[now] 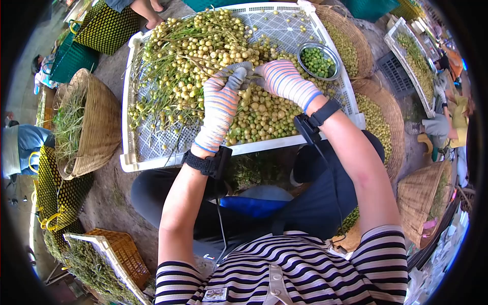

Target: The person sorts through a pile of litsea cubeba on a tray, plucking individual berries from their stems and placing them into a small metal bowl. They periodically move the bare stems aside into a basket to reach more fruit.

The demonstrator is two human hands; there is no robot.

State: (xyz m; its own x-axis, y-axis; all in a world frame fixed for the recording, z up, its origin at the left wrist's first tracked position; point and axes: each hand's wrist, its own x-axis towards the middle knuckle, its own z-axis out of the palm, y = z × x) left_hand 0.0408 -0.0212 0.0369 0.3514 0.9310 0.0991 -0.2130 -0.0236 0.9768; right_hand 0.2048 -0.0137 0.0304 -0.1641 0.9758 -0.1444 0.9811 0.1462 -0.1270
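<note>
Both hands wear striped knit gloves and meet over a heap of small round yellow-green fruits [264, 113] on a white mesh tray [284, 143]. My left hand [223, 91] has its fingers closed round a thin brown stem [201, 63] that leads to the upper left. My right hand [282, 79] is beside it, fingers pinched together; what lies between them is too small to name. Stemmed bunches [188, 51] fill the tray's left part. A metal bowl [301, 65] of green fruits [317, 62] stands at the tray's right side.
Round woven baskets [396, 127] with fruit flank the tray on the right. A tall wicker basket [96, 127] holds stems at the left. Yellow-black baskets [109, 28] stand beyond it. Other people sit at the right edge and the left edge.
</note>
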